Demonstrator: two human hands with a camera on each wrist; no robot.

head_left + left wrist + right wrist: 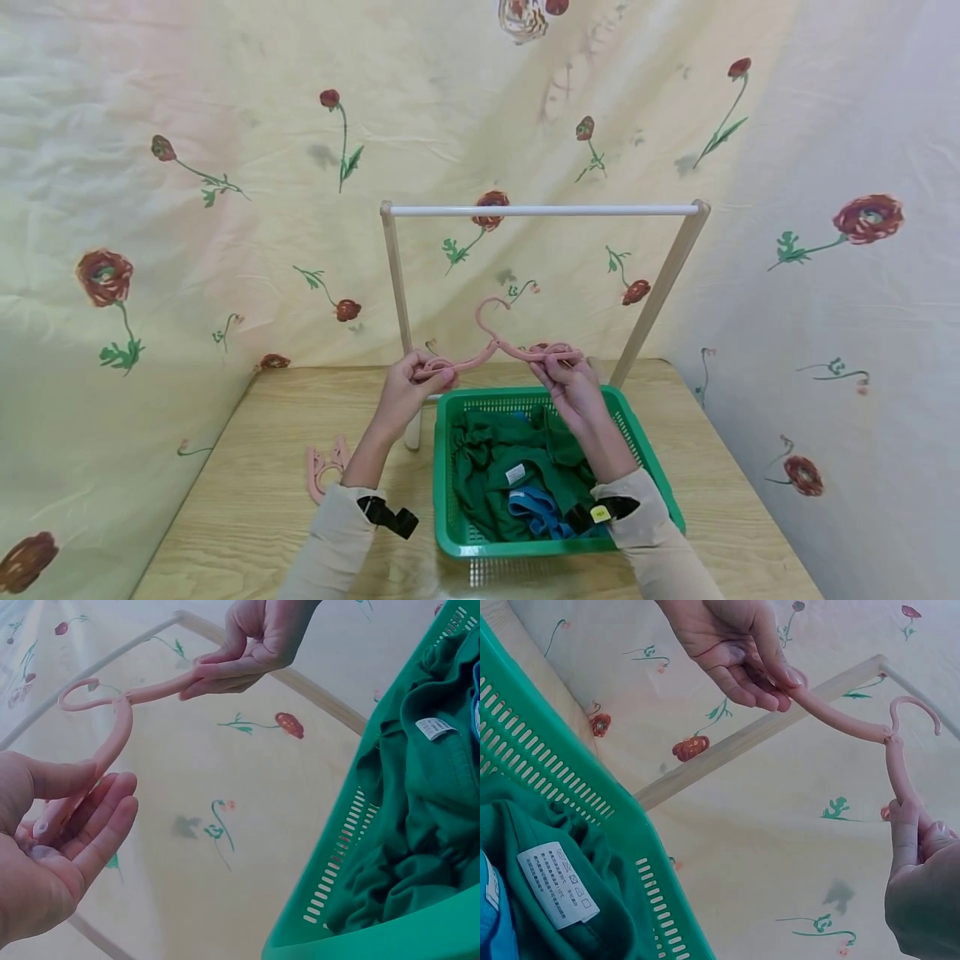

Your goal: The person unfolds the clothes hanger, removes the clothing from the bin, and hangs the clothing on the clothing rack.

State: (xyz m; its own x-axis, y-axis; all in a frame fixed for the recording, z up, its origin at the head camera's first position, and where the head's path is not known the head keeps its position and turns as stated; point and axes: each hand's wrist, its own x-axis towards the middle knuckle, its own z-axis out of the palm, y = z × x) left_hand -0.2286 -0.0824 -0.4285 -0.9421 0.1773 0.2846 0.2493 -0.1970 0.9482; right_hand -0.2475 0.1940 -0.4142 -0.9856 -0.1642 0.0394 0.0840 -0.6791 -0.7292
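Both hands hold a pink clothes hanger (491,347) in the air, its arms spread out and its hook upward. My left hand (405,390) pinches the left arm's end between thumb and fingers; the left wrist view shows that hand (56,832) from close by. At the opposite end my right hand (572,390) grips the other arm of the hanger. Below the hands stands a green plastic basket (444,500) with green clothes (487,450) and a blue piece of cloth (536,507) inside. A white label shows on the green cloth.
Behind the basket stands a rack with a white bar (547,211) and wooden posts (663,287). Another pink hanger (313,475), folded, lies on the wooden table (247,500) left of the basket. A flowered curtain (262,208) surrounds the table.
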